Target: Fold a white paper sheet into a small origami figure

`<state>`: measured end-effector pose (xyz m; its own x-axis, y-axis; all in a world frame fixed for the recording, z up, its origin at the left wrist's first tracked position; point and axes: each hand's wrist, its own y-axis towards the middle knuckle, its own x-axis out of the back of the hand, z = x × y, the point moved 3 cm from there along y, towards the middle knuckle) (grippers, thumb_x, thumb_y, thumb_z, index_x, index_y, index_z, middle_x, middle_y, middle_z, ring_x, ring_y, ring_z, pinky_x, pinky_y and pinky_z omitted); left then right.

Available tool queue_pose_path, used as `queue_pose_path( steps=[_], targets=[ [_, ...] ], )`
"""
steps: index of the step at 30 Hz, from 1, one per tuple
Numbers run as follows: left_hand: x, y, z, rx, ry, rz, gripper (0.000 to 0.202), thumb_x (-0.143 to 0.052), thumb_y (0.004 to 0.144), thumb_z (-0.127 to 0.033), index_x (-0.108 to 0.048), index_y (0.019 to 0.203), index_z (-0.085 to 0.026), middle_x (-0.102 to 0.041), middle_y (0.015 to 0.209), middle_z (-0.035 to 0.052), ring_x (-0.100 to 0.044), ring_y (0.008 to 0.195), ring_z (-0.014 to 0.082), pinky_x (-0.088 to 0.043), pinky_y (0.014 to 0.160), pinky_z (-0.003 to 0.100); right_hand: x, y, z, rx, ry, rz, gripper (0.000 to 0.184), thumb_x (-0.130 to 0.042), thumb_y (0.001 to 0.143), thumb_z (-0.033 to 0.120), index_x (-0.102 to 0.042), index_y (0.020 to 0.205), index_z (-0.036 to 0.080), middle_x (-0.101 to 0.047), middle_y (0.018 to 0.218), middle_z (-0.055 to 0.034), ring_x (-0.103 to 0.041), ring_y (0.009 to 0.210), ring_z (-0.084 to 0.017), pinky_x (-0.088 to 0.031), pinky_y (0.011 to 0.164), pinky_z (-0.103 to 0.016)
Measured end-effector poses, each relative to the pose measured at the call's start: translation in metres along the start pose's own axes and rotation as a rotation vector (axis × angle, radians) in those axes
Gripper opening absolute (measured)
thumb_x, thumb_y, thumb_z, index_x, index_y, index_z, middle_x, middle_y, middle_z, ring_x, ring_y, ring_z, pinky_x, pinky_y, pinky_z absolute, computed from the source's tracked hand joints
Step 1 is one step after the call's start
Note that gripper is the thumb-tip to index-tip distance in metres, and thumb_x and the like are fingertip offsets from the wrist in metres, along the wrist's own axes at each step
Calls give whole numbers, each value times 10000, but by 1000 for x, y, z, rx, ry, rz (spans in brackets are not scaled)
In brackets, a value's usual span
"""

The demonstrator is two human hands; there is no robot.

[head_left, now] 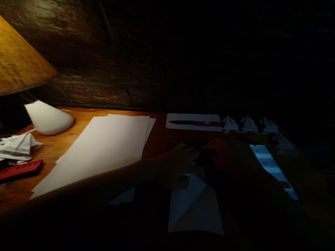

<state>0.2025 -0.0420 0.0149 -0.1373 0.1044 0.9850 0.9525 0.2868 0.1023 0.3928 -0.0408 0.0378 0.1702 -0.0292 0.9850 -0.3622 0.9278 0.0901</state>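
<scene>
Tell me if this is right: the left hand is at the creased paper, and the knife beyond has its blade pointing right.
The direction is wrong: in the head view, the left hand is at the creased paper, but the knife beyond has its blade pointing left.

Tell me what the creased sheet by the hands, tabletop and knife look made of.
Creased sheet: likely matte paper, with a fold line. Tabletop: probably wood, brown and grained, perhaps varnished. Knife: red handle perhaps plastic, dark blade likely metal; finish too dim to tell.
</scene>
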Motion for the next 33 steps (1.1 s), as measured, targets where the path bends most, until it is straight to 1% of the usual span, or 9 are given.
queue_pose_path(
  steps=[3, 8, 12, 17, 22, 24, 27, 29, 33],
  targets=[
    [1, -1, 0, -12, -1, -3, 381, -664, 844, -300, -703, 1223, -284, -552, 1128, 99, -499, 1079, 315, -408, 991, 507, -2, 1, -3, 39, 13, -17, 409, -543, 896, 199, -793, 1200, 310, -790, 1178, -37, -720, 1048, -272, -540, 913, -390],
    [4, -1, -2, -10, 7, 10, 350, -643, 844, -283, -707, 1188, -258, -563, 1073, 100, -490, 1055, 313, -413, 944, 489, -6, -2, -2, -43, 40, -32, 347, -546, 934, 237, -809, 1149, 311, -796, 1103, -69, -721, 1003, -282, -530, 808, -372],
    [3, 0, -3, -6, 12, 12, 324, -640, 845, -277, -705, 1160, -247, -562, 1041, 94, -489, 1038, 305, -405, 944, 484, -8, -3, 4, -39, 53, -57, 316, -568, 925, 216, -812, 1117, 277, -787, 1075, -99, -721, 971, -291, -516, 775, -368],
    [2, -1, -3, -7, 6, 6, 332, -637, 843, -275, -707, 1167, -243, -555, 1051, 98, -495, 1041, 310, -406, 936, 496, -13, -1, 2, -3, 64, -63, 287, -556, 901, 157, -805, 996, 263, -773, 1044, -84, -718, 935, -271, -495, 788, -370],
    [2, -1, -3, -6, -1, 0, 359, -636, 847, -266, -714, 1197, -264, -569, 1075, 106, -500, 1078, 320, -427, 938, 505, -11, -1, 0, 16, 81, -72, 260, -562, 897, 159, -786, 984, 257, -773, 1046, -75, -711, 916, -257, -462, 753, -354],
    [2, -1, -2, -9, -11, -9, 387, -639, 843, -261, -712, 1223, -278, -576, 1113, 111, -503, 1117, 325, -429, 952, 511, -9, 0, -2, -30, 83, -120, 224, -581, 891, 173, -773, 985, 239, -776, 1028, -78, -703, 905, -261, -451, 730, -353],
    [2, -2, -2, -28, -41, -28, 452, -641, 833, -234, -696, 1275, -314, -569, 1265, 113, -481, 1241, 335, -404, 1022, 540, -10, 5, -10, -135, 132, -245, 182, -611, 899, 210, -729, 1035, 193, -769, 1013, -95, -685, 875, -259, -450, 713, -351],
    [2, -3, -1, -38, -63, -35, 499, -645, 822, -218, -683, 1309, -322, -550, 1359, 115, -457, 1316, 343, -372, 1069, 563, -14, 8, -15, -176, 182, -305, 206, -657, 891, 249, -691, 1079, 174, -758, 1002, -101, -673, 884, -257, -458, 726, -349],
    [2, -3, -2, -29, -95, -32, 545, -645, 803, -198, -675, 1332, -325, -535, 1442, 119, -426, 1396, 348, -352, 1100, 579, -26, 14, -18, -216, 219, -297, 295, -730, 861, 332, -647, 1104, 188, -743, 989, -90, -657, 873, -255, -451, 713, -346]
  ],
)
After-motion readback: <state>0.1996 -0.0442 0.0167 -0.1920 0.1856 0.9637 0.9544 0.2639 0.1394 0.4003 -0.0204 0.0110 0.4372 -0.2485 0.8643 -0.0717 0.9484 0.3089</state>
